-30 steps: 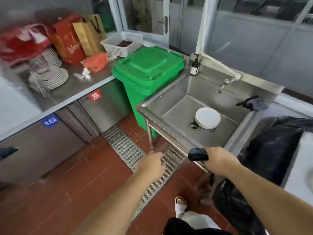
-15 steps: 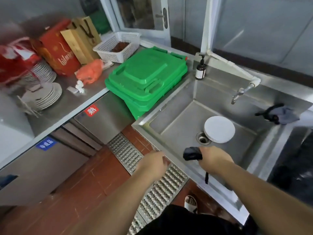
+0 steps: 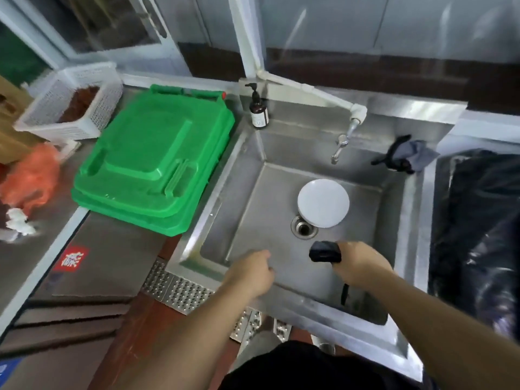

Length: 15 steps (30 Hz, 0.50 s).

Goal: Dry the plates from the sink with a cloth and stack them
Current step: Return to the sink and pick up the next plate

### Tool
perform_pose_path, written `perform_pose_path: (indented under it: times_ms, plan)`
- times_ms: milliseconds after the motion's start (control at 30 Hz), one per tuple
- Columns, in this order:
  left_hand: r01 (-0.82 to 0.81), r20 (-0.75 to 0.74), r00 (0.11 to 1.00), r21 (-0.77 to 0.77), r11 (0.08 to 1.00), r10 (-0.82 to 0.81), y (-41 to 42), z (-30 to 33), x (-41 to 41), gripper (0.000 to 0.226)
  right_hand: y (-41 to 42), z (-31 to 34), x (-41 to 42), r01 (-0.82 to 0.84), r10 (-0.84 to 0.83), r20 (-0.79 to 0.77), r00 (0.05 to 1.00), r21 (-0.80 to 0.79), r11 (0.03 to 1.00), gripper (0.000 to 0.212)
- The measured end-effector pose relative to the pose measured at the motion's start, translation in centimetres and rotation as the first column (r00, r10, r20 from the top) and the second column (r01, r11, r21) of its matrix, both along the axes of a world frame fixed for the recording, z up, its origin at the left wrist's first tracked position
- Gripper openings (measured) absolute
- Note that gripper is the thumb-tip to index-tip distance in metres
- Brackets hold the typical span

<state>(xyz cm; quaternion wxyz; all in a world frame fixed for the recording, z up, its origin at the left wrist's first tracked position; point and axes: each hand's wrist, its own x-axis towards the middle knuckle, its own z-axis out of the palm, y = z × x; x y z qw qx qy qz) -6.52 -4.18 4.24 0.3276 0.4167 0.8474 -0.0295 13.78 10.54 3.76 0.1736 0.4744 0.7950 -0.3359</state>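
Since the earlier frames both hands are reaching further forward: they were short of the sink's front edge and are now hanging over the basin of the sink [image 3: 409, 250]. The left hand [image 3: 250, 273] is hovering above the front left part of the basin with fingers loosely curled, its grip holding nothing. The right hand [image 3: 358, 266] is clenching its grip round one dark rolled cloth [image 3: 325, 251], a dark strap dangling below the hand. One stack of white plates [image 3: 323, 202] is sitting on the basin floor, just beside the drain [image 3: 304, 228] and towards the back right; how many plates are in it I cannot tell. One tap [image 3: 342, 142] is hanging over the back edge, one soap bottle [image 3: 258, 112] is standing at the back left corner, and one green bin [image 3: 153, 161] is standing beside the sink's left edge.
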Motion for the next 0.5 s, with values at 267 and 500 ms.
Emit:
perform_pose_path:
  times_ms: [267, 500]
  plan:
    - [0.280, 0.067, 0.958, -0.026, 0.960, -0.278, 7.8, -5.4, -6.2, 0.042, 1.2, -2.5, -1.7, 0.504, -0.502, 0.045, 0.864, -0.070, 0.861, 0.028]
    - [0.367, 0.124, 0.928, -0.125, 0.922, -0.352, 12.5, -10.6, -8.6, 0.040, 0.3, -7.3, -2.1, 0.695, -0.690, 0.079, 0.719, -0.118, 0.710, 0.018]
